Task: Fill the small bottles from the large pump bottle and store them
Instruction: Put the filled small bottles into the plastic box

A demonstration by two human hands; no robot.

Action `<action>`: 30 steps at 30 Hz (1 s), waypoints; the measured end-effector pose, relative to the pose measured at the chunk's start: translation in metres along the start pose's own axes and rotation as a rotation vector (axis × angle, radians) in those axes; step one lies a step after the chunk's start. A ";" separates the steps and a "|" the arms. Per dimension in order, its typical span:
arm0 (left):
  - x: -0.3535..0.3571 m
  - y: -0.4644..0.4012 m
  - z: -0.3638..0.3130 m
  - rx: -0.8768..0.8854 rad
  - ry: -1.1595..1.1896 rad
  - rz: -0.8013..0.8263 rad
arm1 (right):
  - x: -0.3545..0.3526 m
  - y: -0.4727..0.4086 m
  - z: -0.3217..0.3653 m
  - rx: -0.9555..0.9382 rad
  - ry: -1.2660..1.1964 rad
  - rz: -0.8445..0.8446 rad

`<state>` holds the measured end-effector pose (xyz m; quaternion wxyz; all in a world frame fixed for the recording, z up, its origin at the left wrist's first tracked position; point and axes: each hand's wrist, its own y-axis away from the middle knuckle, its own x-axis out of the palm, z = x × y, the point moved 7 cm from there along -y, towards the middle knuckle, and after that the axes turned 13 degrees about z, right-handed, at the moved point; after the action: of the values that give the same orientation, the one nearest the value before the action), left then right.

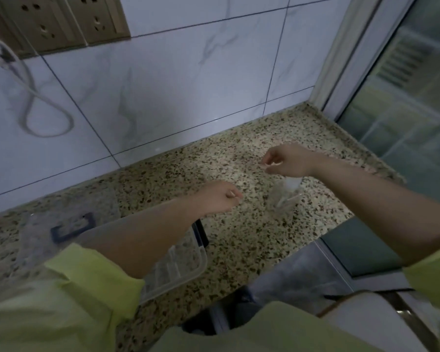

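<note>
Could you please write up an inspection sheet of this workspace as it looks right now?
Surface: speckled stone countertop against a tiled wall.
Job's things: clear small bottle stands on the counter below the right hand; clear plastic storage box at the near edge, partly under the left forearm; no pump bottle seen.
Clutter: nothing seen.
Hands: left hand curled, pinching something small, too blurred to name; right hand curled above the bottle, contents unclear.
Cables: white cable loops down the wall from the sockets.
Surroundings: glass window on the right.
</note>
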<state>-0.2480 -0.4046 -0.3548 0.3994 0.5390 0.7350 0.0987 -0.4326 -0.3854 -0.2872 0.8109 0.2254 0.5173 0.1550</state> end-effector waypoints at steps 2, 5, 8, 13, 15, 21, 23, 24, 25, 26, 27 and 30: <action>0.010 -0.016 -0.009 -0.007 -0.031 0.053 | 0.011 0.000 -0.020 0.026 0.067 0.036; 0.026 -0.032 -0.022 -0.025 -0.037 0.131 | 0.025 -0.005 -0.041 0.048 0.186 0.064; 0.036 -0.045 -0.028 -0.044 -0.064 0.162 | 0.033 -0.009 -0.052 0.030 0.316 0.069; 0.040 -0.045 -0.028 -0.039 -0.053 0.209 | 0.037 -0.015 -0.059 0.015 0.443 0.104; 0.040 -0.041 -0.028 -0.028 -0.017 0.214 | 0.036 -0.018 -0.058 -0.017 0.477 0.131; 0.019 -0.026 -0.006 -0.050 0.054 0.074 | 0.008 -0.022 -0.020 -0.149 0.417 0.046; 0.006 -0.018 0.003 -0.050 0.108 -0.063 | -0.007 -0.021 0.008 -0.229 0.352 -0.022; -0.003 -0.013 0.008 -0.043 0.134 -0.148 | -0.014 -0.020 0.022 -0.269 0.315 -0.046; -0.012 -0.006 0.012 -0.043 0.135 -0.237 | -0.020 -0.019 0.035 -0.302 0.275 -0.060; -0.020 0.001 0.020 -0.060 0.115 -0.330 | -0.025 -0.018 0.051 -0.340 0.245 -0.072; -0.029 0.013 0.027 -0.085 0.088 -0.414 | -0.028 -0.019 0.067 -0.379 0.227 -0.076; -0.049 0.051 0.044 -0.061 0.121 -0.604 | -0.032 -0.020 0.110 -0.491 0.143 -0.063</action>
<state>-0.1758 -0.4398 -0.3311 0.3821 0.2770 0.8812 0.0295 -0.3460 -0.4409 -0.2332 0.8071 -0.0061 0.5270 0.2662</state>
